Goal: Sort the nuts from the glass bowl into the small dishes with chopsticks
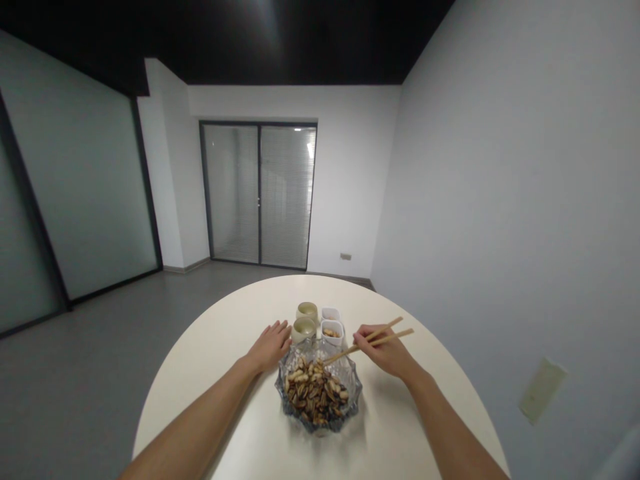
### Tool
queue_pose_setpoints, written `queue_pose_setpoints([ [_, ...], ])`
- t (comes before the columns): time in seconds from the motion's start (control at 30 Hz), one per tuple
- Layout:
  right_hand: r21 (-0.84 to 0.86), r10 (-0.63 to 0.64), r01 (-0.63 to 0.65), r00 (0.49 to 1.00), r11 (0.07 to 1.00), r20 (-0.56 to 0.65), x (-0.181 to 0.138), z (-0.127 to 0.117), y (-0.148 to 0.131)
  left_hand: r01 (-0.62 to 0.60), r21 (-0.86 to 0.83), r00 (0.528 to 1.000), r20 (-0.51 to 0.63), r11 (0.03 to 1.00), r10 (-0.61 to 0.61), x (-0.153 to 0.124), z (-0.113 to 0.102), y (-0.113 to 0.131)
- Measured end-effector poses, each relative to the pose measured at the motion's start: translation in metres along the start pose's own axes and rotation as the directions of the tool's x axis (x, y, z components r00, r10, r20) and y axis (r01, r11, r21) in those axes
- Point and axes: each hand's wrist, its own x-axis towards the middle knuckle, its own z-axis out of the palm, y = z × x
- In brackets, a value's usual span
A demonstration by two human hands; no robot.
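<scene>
A pair of wooden chopsticks (384, 333) is gripped in my right hand (383, 350), their tips angled down to the left into a glass bowl (356, 393). The scalloped bowl holds a heap of mixed nuts (315, 393), with pale peanuts and darker brown pieces. What the tips touch, if anything, is too small to tell. My left hand (270, 345) lies flat on the table to the left of the bowl, fingers stretched out and holding nothing. Just behind the bowl stands a white square cup (332, 341) with some nuts inside.
Two pale green cups, a nearer one (304, 329) and a farther one (307, 312), stand beside the white cups. The second white cup (331, 314) is at the back. Everything rests on a round cream table (210, 373); a white wall (500, 200) rises on the right.
</scene>
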Motion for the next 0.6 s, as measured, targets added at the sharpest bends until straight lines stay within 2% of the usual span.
queue_pose_setpoints([
  [0.6,0.000,-0.004,0.004,0.999,1.000,0.042,0.0016,0.0098,0.0001,0.006,0.047,1.000,0.024,0.999,-0.007,-0.0024,-0.0066,0.0067],
])
